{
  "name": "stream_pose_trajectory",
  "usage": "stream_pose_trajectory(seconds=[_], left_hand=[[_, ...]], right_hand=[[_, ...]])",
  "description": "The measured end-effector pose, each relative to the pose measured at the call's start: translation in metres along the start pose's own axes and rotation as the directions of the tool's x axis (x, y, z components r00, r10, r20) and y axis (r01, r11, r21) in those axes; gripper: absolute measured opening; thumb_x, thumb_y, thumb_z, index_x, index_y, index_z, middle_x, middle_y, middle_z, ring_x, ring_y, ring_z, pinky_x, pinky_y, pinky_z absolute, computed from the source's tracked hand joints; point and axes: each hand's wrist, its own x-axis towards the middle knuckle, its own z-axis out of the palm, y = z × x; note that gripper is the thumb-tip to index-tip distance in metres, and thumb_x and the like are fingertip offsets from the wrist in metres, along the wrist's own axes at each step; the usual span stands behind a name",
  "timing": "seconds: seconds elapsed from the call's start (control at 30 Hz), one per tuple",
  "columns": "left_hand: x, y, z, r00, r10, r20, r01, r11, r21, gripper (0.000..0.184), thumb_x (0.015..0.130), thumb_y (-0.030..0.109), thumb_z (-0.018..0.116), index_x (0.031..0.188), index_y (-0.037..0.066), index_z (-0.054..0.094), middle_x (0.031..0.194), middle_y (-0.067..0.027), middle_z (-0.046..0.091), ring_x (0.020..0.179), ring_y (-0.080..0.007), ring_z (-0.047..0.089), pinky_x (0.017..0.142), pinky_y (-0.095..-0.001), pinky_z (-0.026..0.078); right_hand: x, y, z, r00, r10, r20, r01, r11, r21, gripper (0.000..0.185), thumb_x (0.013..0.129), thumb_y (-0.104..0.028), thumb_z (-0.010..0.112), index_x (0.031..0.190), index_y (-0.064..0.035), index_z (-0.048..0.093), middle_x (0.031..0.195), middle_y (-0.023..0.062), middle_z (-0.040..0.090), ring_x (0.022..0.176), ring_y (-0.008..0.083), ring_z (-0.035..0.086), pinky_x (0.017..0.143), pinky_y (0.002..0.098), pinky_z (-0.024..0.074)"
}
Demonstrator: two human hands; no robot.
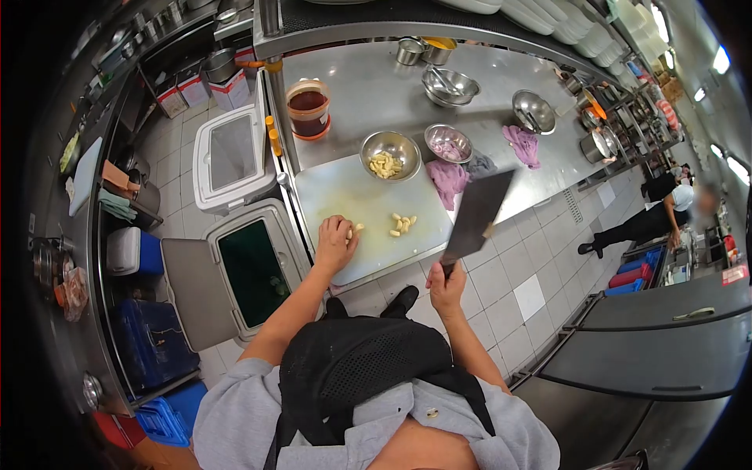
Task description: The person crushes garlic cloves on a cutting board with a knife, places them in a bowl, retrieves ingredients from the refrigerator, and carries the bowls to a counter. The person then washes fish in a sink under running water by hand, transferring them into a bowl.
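Note:
My right hand (446,291) is wrapped round the handle of a cleaver (480,213), its broad dark blade raised beside the board's right edge. On the whitish cutting board (368,262), my left hand (336,244) rests with fingers curled over pale garlic cloves; one garlic clove (359,227) shows at the fingertips. A small group of peeled garlic cloves (403,225) lies to the right of that hand. At the board's far edge sits a steel bowl (411,143) holding more garlic cloves (385,164).
A smaller steel bowl (448,130) and pink cloths (447,182) lie right of the board. A tub of dark red liquid (308,110) stands behind it. On the left is an open bin (254,266) with a green liner. Another person (656,211) stands far right.

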Motion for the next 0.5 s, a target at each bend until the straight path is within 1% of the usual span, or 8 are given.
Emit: stream_pose_trajectory(seconds=[0.03, 0.1, 0.13, 0.17, 0.2, 0.33, 0.43, 0.5], left_hand=[[0.001, 0.004, -0.003, 1.000, 0.003, -0.006, -0.003, 1.000, 0.003, 0.032, 0.080, 0.014, 0.076, 0.106, 0.006, 0.061, 0.114, -0.0143, 0.055, 0.110, -0.0352, 0.052, 0.097, -0.0472, 0.042], [0.003, 0.008, -0.008, 1.000, 0.008, -0.016, -0.008, 1.000, 0.008, 0.034, 0.081, 0.015, 0.075, 0.110, 0.007, 0.061, 0.115, -0.0147, 0.055, 0.112, -0.0353, 0.051, 0.098, -0.0475, 0.042], [0.001, 0.007, -0.009, 1.000, 0.029, -0.002, -0.028, 0.999, 0.021, 0.036, 0.081, 0.015, 0.075, 0.113, 0.007, 0.060, 0.116, -0.0149, 0.055, 0.113, -0.0356, 0.051, 0.099, -0.0481, 0.041], [0.001, 0.007, -0.008, 0.999, 0.048, 0.007, -0.048, 0.998, 0.031, 0.038, 0.082, 0.016, 0.074, 0.116, 0.007, 0.060, 0.116, -0.0150, 0.055, 0.113, -0.0359, 0.051, 0.100, -0.0486, 0.041], [-0.003, 0.008, -0.007, 0.999, 0.049, -0.003, -0.049, 0.998, 0.029, 0.038, 0.082, 0.016, 0.074, 0.116, 0.007, 0.060, 0.116, -0.0150, 0.055, 0.113, -0.0359, 0.051, 0.100, -0.0486, 0.041], [-0.007, 0.006, -0.011, 0.998, 0.042, 0.041, -0.044, 0.998, 0.043, 0.039, 0.084, 0.019, 0.074, 0.118, 0.007, 0.060, 0.118, -0.0158, 0.055, 0.116, -0.0362, 0.051, 0.103, -0.0494, 0.039], [-0.001, 0.010, -0.017, 0.999, 0.045, -0.025, -0.045, 0.999, -0.001, 0.040, 0.085, 0.019, 0.073, 0.120, 0.007, 0.060, 0.119, -0.0164, 0.055, 0.116, -0.0363, 0.051, 0.104, -0.0493, 0.039], [0.000, 0.013, -0.020, 0.997, 0.028, -0.073, -0.031, 0.999, -0.042, 0.040, 0.085, 0.019, 0.073, 0.121, 0.007, 0.060, 0.120, -0.0167, 0.055, 0.117, -0.0363, 0.051, 0.104, -0.0492, 0.039]], right_hand=[[-0.003, 0.014, 0.003, 1.000, -0.001, 0.000, 0.001, 1.000, 0.001, 0.033, 0.098, -0.030, 0.069, 0.088, -0.0015, 0.055, 0.058, 0.0073, 0.058, 0.047, 0.0183, 0.055, 0.046, 0.0321, 0.0445], [-0.014, 0.070, 0.015, 0.991, -0.130, 0.008, 0.128, 0.964, -0.233, 0.033, 0.101, -0.030, 0.063, 0.089, 0.0005, 0.055, 0.059, 0.0061, 0.057, 0.050, 0.0148, 0.058, 0.046, 0.0311, 0.0446], [-0.025, 0.096, 0.024, 0.991, -0.115, 0.071, 0.135, 0.875, -0.465, 0.039, 0.100, -0.033, 0.062, 0.092, 0.0042, 0.057, 0.060, 0.0109, 0.059, 0.048, 0.0213, 0.061, 0.046, 0.0367, 0.0475], [-0.043, 0.138, 0.023, 0.962, 0.196, 0.192, -0.063, 0.840, -0.539, 0.041, 0.099, -0.036, 0.061, 0.093, 0.0045, 0.059, 0.060, 0.0122, 0.060, 0.047, 0.0230, 0.062, 0.045, 0.0389, 0.0485], [-0.053, 0.164, 0.019, 0.828, 0.489, 0.274, -0.227, 0.740, -0.633, 0.043, 0.099, -0.038, 0.061, 0.094, 0.0049, 0.061, 0.060, 0.0135, 0.061, 0.046, 0.0247, 0.063, 0.045, 0.0410, 0.0496], [-0.036, 0.087, 0.006, 0.668, 0.666, 0.331, -0.398, 0.696, -0.598, 0.048, 0.097, -0.042, 0.062, 0.103, 0.0051, 0.066, 0.068, 0.0202, 0.067, 0.057, 0.0323, 0.070, 0.055, 0.0413, 0.0550], [-0.026, 0.071, -0.002, 0.784, 0.544, 0.300, -0.348, 0.784, -0.514, 0.044, 0.095, -0.038, 0.065, 0.101, 0.0050, 0.064, 0.059, 0.0127, 0.062, 0.043, 0.0206, 0.061, 0.041, 0.0356, 0.0472], [-0.017, 0.067, -0.018, 0.776, 0.539, 0.329, -0.352, 0.801, -0.484, 0.041, 0.094, -0.036, 0.065, 0.101, 0.0044, 0.064, 0.057, 0.0096, 0.059, 0.041, 0.0190, 0.058, 0.040, 0.0350, 0.0462]])
